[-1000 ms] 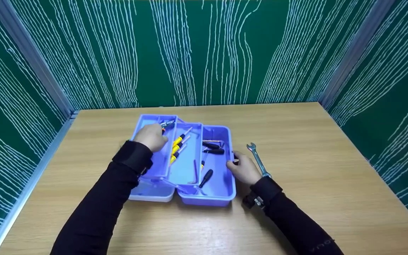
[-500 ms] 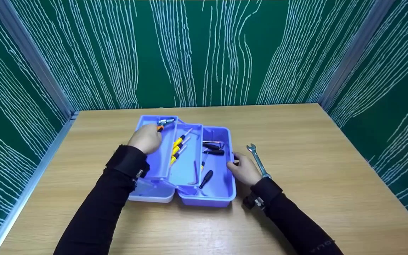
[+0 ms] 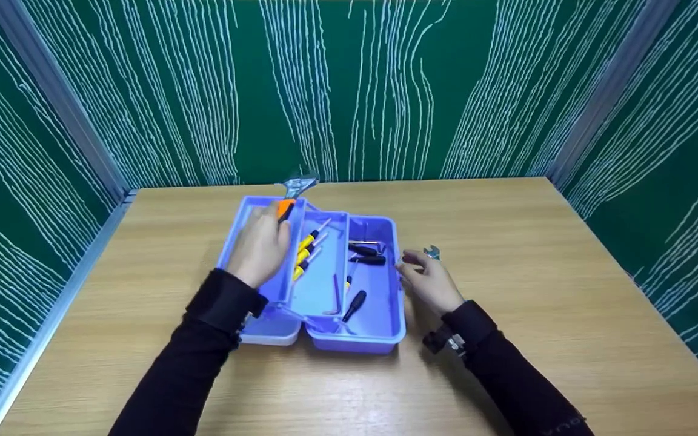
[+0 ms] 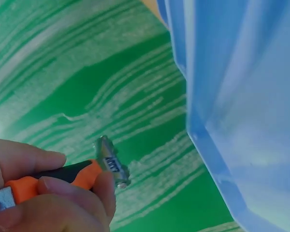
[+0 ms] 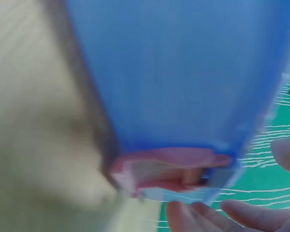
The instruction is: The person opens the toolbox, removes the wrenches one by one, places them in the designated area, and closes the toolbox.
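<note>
An adjustable wrench [image 3: 297,184] with an orange and black handle is gripped in my left hand [image 3: 261,247]; its metal head is raised above the toolbox's far left edge. In the left wrist view thumb and fingers curl round the handle [image 4: 26,188]. The purple toolbox [image 3: 400,309] stands unfolded in the middle of the table. My right hand [image 3: 434,284] is beside its right wall, fingers loosely bent and holding nothing. The right wrist view is blurred, with a pink latch [image 5: 174,157] on the box near the fingertips.
Yellow-handled screwdrivers [image 3: 304,254] and a hex key [image 3: 337,293] lie in the middle tray. Black-handled screwdrivers [image 3: 355,303] lie in the deep compartment. An open-end wrench [image 3: 432,252] on the table [image 3: 543,290] is mostly hidden behind the right hand. Green panels [image 3: 470,91] enclose the table.
My left hand has lifted the adjustable wrench up out of the left tray. My right hand has come off the toolbox's right wall and shifted slightly right, covering most of the open-end wrench.
</note>
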Demonstrator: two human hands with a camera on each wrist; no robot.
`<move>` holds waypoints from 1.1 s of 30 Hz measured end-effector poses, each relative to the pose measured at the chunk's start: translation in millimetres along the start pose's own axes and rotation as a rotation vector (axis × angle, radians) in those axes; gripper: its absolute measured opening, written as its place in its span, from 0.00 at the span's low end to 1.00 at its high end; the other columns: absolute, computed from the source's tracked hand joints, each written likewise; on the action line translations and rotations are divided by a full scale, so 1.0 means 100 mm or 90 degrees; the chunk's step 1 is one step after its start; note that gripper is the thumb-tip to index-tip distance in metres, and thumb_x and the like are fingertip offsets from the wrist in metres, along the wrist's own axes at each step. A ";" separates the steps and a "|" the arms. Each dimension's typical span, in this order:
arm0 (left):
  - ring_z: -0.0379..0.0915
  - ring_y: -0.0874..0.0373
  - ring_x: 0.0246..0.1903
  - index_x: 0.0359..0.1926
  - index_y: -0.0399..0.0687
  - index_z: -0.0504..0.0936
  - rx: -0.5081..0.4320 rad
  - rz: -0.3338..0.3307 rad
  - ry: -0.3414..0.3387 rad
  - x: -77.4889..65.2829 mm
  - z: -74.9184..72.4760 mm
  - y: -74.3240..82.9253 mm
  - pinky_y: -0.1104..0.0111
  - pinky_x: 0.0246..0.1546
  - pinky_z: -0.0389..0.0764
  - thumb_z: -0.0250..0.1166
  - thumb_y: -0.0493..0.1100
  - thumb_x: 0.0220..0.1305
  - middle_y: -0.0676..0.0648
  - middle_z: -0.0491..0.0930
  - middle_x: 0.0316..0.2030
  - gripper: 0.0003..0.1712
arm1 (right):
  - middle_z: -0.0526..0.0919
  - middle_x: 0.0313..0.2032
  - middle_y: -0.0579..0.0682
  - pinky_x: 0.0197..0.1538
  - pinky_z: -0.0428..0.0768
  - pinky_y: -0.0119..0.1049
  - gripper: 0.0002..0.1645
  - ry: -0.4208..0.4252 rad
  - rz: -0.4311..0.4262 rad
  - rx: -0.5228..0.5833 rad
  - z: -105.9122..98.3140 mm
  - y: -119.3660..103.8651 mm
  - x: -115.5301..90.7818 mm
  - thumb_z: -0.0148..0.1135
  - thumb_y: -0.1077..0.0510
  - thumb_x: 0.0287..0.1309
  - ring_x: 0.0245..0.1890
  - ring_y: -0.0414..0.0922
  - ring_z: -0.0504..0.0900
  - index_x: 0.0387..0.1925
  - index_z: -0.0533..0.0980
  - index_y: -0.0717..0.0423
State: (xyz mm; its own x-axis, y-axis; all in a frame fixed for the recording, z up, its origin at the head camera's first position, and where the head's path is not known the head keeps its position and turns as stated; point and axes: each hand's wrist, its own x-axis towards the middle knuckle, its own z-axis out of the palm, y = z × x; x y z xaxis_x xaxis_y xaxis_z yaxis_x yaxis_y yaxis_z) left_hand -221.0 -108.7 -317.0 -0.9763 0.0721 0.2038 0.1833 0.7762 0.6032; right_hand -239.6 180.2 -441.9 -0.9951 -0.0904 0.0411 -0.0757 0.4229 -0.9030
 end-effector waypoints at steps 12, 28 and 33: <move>0.74 0.50 0.31 0.65 0.32 0.68 -0.041 0.144 0.038 -0.31 0.61 0.25 0.60 0.30 0.81 0.56 0.37 0.70 0.34 0.76 0.45 0.25 | 0.78 0.57 0.67 0.61 0.78 0.43 0.24 0.065 -0.050 0.104 0.05 -0.32 -0.10 0.53 0.58 0.70 0.58 0.57 0.78 0.60 0.72 0.71; 0.78 0.47 0.33 0.64 0.32 0.70 -0.013 0.209 0.088 -0.53 1.29 0.46 0.56 0.36 0.81 0.58 0.37 0.69 0.38 0.75 0.43 0.25 | 0.84 0.39 0.52 0.42 0.84 0.29 0.15 0.008 -0.016 0.257 0.31 -0.46 -0.20 0.48 0.61 0.72 0.37 0.37 0.84 0.44 0.76 0.70; 0.79 0.48 0.34 0.64 0.29 0.68 -0.006 0.204 0.086 -0.55 1.39 0.47 0.59 0.36 0.82 0.57 0.37 0.69 0.36 0.74 0.45 0.26 | 0.80 0.31 0.45 0.34 0.79 0.25 0.12 0.030 0.011 0.270 0.34 -0.47 -0.19 0.48 0.62 0.72 0.30 0.35 0.78 0.40 0.76 0.66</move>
State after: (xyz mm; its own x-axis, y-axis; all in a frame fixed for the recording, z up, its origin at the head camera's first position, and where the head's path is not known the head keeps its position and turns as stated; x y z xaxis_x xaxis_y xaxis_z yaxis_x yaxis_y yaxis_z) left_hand -174.8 10.4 -406.9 -0.8451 0.2273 0.4839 0.4799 0.7213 0.4994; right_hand -214.6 131.2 -414.7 -0.9985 -0.0415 0.0356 -0.0363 0.0154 -0.9992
